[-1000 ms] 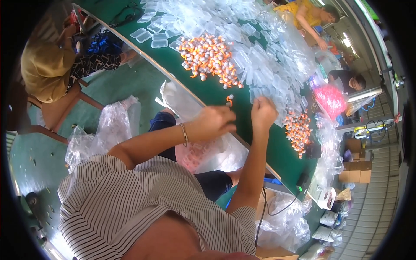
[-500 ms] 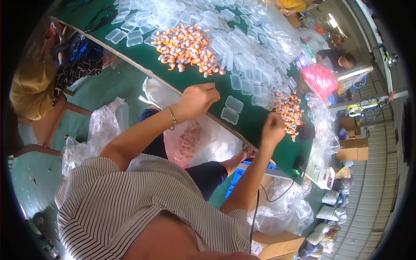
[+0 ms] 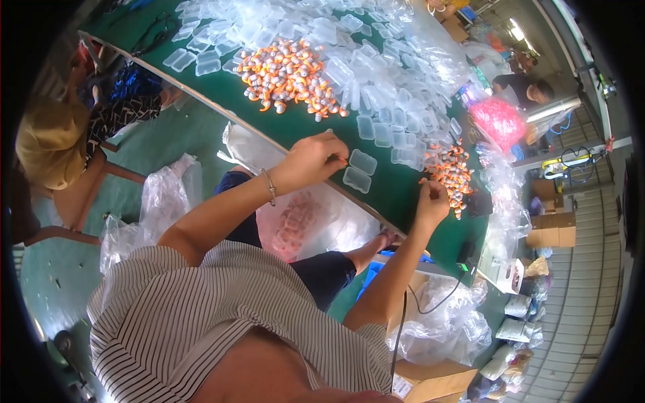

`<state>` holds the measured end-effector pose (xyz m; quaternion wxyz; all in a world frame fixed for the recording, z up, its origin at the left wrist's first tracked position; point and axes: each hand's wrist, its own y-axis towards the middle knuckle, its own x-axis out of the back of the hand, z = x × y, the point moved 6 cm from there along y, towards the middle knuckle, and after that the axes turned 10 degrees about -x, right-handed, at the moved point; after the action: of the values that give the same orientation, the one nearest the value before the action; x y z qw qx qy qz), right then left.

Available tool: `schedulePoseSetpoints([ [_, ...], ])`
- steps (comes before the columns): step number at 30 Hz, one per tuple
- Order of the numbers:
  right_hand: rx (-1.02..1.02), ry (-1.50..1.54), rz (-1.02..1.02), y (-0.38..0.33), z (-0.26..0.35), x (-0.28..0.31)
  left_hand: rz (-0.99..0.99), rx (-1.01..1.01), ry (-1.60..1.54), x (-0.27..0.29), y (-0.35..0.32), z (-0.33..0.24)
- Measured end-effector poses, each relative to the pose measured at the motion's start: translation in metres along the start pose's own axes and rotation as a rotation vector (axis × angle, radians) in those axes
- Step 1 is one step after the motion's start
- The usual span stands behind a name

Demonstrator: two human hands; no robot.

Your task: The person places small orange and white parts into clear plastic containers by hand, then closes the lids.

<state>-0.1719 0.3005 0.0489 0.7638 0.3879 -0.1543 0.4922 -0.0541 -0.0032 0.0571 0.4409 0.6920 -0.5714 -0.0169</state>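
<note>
My left hand [image 3: 314, 160] is closed in a pinch above the table's near edge, just left of an open clear plastic case [image 3: 359, 171]. A bit of orange shows at its fingertips, apparently one of the small orange-and-grey pieces. My right hand [image 3: 432, 203] is also pinched, beside the near side of the smaller pile of orange-and-grey pieces [image 3: 451, 173]; a speck of orange shows at its fingertips. A larger pile of the same small curved pieces [image 3: 285, 74] lies farther left. The open case lies flat between my hands, both halves side by side.
Many clear plastic cases [image 3: 383, 74] are heaped across the far side of the green table [image 3: 262, 124]. A pink bag [image 3: 497, 119] stands at the right. Below the table edge hangs a plastic bag [image 3: 295, 218]. Another person [image 3: 54, 141] sits at the left.
My left hand has moved slightly right, closer to the open case, and orange now shows at its fingertips. My right hand has shifted a little right and nearer, with orange at its fingertips.
</note>
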Motion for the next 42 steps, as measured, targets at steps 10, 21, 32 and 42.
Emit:
schedulePoseSetpoints([
  [10,0.356,0.240,0.207,-0.100,0.107,-0.029,0.026,-0.125,0.156,-0.030,0.004,-0.022],
  [21,0.388,0.066,0.377,-0.080,0.117,-0.020,0.078,-0.096,0.164,-0.031,-0.003,-0.019],
  [32,0.164,0.208,0.576,-0.055,0.091,-0.057,0.144,-0.140,0.198,-0.033,-0.008,-0.022],
  [42,0.336,0.245,0.327,-0.068,0.101,-0.039,0.118,-0.178,0.068,-0.042,-0.009,-0.032],
])
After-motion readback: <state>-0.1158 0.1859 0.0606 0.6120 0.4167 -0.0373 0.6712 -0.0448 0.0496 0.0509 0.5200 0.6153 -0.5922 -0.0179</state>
